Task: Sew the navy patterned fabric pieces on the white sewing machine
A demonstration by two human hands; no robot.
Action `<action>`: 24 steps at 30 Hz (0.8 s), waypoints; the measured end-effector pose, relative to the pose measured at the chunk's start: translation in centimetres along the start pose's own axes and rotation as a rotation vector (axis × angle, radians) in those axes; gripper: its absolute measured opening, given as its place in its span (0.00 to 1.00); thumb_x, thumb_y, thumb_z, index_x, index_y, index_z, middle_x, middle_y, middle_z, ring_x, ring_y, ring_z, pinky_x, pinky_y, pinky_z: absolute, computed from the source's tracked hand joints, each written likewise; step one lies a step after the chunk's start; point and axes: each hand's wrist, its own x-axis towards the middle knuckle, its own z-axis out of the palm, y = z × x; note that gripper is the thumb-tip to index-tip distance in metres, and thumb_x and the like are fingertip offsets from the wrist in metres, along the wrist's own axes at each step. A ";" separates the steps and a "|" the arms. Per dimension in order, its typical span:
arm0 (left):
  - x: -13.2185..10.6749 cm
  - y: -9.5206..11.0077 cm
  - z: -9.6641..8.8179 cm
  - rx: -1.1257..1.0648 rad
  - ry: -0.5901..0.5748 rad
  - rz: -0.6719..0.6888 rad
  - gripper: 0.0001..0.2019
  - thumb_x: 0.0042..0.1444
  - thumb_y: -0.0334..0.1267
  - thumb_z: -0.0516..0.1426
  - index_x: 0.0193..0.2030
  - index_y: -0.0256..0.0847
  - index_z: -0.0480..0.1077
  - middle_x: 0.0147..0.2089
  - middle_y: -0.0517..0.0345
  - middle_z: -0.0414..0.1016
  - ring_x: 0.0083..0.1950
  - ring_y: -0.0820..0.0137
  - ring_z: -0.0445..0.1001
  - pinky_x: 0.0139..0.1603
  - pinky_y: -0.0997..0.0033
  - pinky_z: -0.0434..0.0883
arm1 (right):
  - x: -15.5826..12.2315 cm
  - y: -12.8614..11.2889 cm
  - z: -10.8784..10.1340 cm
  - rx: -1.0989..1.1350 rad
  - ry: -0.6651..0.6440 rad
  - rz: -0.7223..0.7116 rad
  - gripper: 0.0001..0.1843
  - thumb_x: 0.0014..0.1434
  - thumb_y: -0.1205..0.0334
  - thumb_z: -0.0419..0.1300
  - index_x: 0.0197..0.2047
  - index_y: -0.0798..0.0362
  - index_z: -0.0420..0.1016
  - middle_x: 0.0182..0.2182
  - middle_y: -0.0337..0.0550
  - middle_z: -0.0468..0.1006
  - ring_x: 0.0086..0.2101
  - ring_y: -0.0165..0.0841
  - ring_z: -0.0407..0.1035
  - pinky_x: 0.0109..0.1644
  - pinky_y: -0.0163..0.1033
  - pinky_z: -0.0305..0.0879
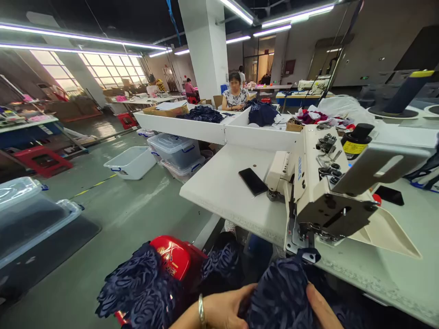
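Note:
At the bottom of the view my left hand (219, 308), with a ring on one finger, grips dark navy lace fabric (279, 294). My right hand (320, 306) holds the same fabric from the right side. The fabric bunches up just below the presser foot of a white sewing machine (322, 183). More of the navy lace (144, 285) hangs to the left over a red stool (174, 258).
A black phone (253, 181) lies on the white sewing table (226, 183). Clear plastic bins (176, 151) and a white tub (132, 162) stand on the floor. White troughs (192, 128) hold dark fabric piles. A seated person (235, 95) works at the far table.

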 end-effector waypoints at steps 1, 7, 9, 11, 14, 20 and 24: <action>-0.4 0.4 -0.3 0.054 0.048 -0.039 0.58 0.32 0.70 0.62 0.67 0.40 0.52 0.64 0.43 0.62 0.64 0.53 0.61 0.65 0.56 0.56 | 0.4 0.0 0.2 0.039 -0.008 0.016 0.36 0.52 0.29 0.50 0.45 0.51 0.78 0.47 0.51 0.80 0.54 0.48 0.68 0.58 0.53 0.64; -2.8 4.4 -4.1 1.135 0.636 -0.554 0.51 0.45 0.45 0.68 0.70 0.48 0.42 0.58 0.48 0.68 0.57 0.57 0.69 0.57 0.64 0.65 | 2.7 -1.3 0.0 -0.329 -0.090 -0.133 0.24 0.54 0.41 0.59 0.42 0.52 0.77 0.42 0.48 0.82 0.51 0.47 0.71 0.58 0.53 0.63; -2.9 4.4 -5.9 1.298 0.724 -0.713 0.46 0.53 0.40 0.63 0.71 0.45 0.39 0.56 0.44 0.67 0.54 0.53 0.72 0.53 0.60 0.66 | 3.3 -1.4 -0.8 -0.455 -0.121 -0.228 0.23 0.57 0.44 0.57 0.47 0.51 0.75 0.46 0.47 0.80 0.49 0.43 0.72 0.56 0.48 0.66; -2.3 2.9 -7.5 1.308 0.745 -0.800 0.41 0.56 0.39 0.59 0.71 0.39 0.41 0.56 0.38 0.66 0.51 0.50 0.73 0.50 0.56 0.68 | 3.9 -0.8 -2.1 -0.609 -0.085 -0.306 0.20 0.61 0.46 0.53 0.49 0.49 0.74 0.47 0.45 0.79 0.48 0.38 0.73 0.53 0.43 0.68; -1.1 -1.3 -8.6 1.310 0.726 -0.907 0.35 0.56 0.41 0.59 0.67 0.31 0.53 0.56 0.32 0.66 0.52 0.48 0.73 0.51 0.56 0.68 | 4.5 1.6 -4.5 -0.844 0.027 -0.375 0.19 0.64 0.48 0.49 0.46 0.48 0.75 0.44 0.46 0.80 0.45 0.40 0.73 0.51 0.45 0.69; 1.2 -5.7 -7.4 1.343 0.717 -0.837 0.27 0.57 0.34 0.56 0.63 0.29 0.59 0.64 0.26 0.57 0.66 0.41 0.54 0.62 0.40 0.54 | 3.9 6.8 -6.3 -0.989 0.109 -0.419 0.16 0.56 0.46 0.58 0.33 0.49 0.78 0.35 0.51 0.79 0.39 0.51 0.72 0.47 0.59 0.64; 4.6 -5.1 -5.2 1.237 0.527 -0.550 0.21 0.62 0.35 0.51 0.62 0.36 0.63 0.63 0.40 0.64 0.65 0.57 0.61 0.65 0.55 0.57 | 2.7 7.0 -5.6 -0.932 0.078 -0.463 0.16 0.64 0.52 0.50 0.36 0.47 0.77 0.35 0.45 0.78 0.39 0.43 0.72 0.50 0.53 0.64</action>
